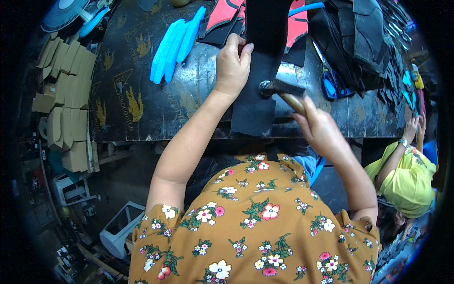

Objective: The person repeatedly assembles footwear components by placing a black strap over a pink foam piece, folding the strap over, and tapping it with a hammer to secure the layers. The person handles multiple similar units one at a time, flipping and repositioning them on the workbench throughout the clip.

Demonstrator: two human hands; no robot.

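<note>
My left hand (234,64) pinches the left edge of a long black strip of sheet material (267,33), which runs toward the far edge of the table. In my right hand (321,125) is a hammer (286,87), gripped by its wooden handle. Its round metal face is at the near end of the strip, over a flat black piece (253,116) by the table's front edge. Whether the hammer touches the material, I cannot tell. Pink-and-black cut pieces (224,19) lie partly hidden behind the strip.
Blue foam strips (172,49) rest left of my left hand. Blue-handled scissors (333,85) lie to the right, beside stacked black sheets (350,38). Cardboard boxes (71,94) and a fan (66,14) stand at the left. A person in yellow (406,175) works at the right.
</note>
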